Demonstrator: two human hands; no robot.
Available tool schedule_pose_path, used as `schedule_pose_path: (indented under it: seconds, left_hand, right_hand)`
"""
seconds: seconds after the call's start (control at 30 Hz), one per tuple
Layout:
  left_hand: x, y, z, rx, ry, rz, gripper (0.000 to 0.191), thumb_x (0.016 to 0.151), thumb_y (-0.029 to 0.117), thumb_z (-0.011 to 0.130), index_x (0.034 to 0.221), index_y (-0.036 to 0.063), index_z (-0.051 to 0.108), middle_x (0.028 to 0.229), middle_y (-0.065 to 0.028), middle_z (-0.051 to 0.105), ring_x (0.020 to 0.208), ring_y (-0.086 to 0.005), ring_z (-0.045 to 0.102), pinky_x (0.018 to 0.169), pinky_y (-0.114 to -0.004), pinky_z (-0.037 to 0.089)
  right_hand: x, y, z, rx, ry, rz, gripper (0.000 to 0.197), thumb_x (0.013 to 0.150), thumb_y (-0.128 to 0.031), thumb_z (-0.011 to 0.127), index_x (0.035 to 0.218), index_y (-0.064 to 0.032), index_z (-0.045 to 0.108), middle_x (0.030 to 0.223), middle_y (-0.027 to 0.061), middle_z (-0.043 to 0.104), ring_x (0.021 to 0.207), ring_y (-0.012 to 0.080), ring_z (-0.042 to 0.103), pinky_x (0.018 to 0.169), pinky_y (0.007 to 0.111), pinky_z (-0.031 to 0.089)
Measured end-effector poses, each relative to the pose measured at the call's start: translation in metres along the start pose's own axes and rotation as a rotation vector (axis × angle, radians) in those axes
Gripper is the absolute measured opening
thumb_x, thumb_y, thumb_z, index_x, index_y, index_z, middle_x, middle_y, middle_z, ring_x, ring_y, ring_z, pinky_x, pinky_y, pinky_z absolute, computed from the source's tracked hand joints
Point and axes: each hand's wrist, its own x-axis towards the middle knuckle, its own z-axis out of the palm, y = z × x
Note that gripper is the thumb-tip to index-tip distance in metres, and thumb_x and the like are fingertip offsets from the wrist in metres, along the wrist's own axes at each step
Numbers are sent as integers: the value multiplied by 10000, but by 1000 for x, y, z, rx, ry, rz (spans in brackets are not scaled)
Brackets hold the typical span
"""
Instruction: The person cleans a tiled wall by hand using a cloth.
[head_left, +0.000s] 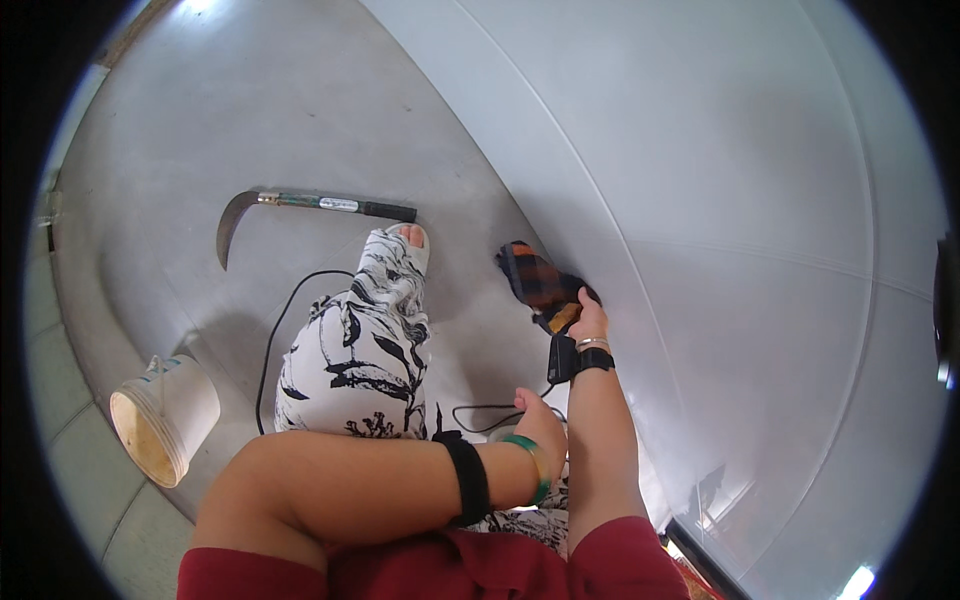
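Note:
My right hand (590, 319) grips a dark cloth with an orange and black check (544, 281), bunched up at the foot of a smooth pale grey panel (720, 247). A yellowish-brown patch shows on the cloth beside the fingers. My left hand (541, 427) is near my right forearm, below the cloth; it rests by my knee, its fingers partly hidden, and whether it holds anything cannot be made out. Ahead of my sandalled foot (412, 238) lies a sickle (319, 202) with a curved blade pointing left and a black grip.
A white plastic bucket (169, 420) lies tipped on its side at the left, on the grey floor (262, 112). A black cable (268, 345) curves over the floor beside my leg. Pale tiles (97, 450) border the floor at left.

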Motion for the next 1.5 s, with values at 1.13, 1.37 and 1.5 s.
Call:
schedule_pose_path:
  seconds: [1.13, 1.37, 1.5]
  left_hand:
    - [2, 4, 6, 44, 48, -32, 450, 815, 330, 488, 1212, 118, 511, 1133, -133, 554, 1074, -339, 495, 901, -568, 282]
    - [13, -1, 15, 22, -14, -37, 458, 817, 334, 493, 1219, 114, 506, 1176, -142, 528, 1077, -341, 493, 896, -574, 285]
    - [-5, 6, 7, 23, -13, 1, 439, 788, 304, 528, 1170, 88, 546, 1171, -164, 529, 1074, -351, 493, 886, -575, 295]
  right_hand:
    - [-17, -20, 38, 60, -229, -105, 322, 791, -104, 643, 1082, -2, 548, 1103, 90, 554, 1013, 229, 509, 904, 365, 405]
    - [-51, -28, 44, -37, -359, -90, 289, 839, -132, 583, 1078, 24, 533, 1081, 106, 563, 979, 238, 544, 875, 378, 434]
    - [-108, -80, 40, 158, -451, -198, 291, 868, -178, 545, 1088, 10, 527, 1088, 99, 561, 1010, 216, 527, 918, 352, 399]
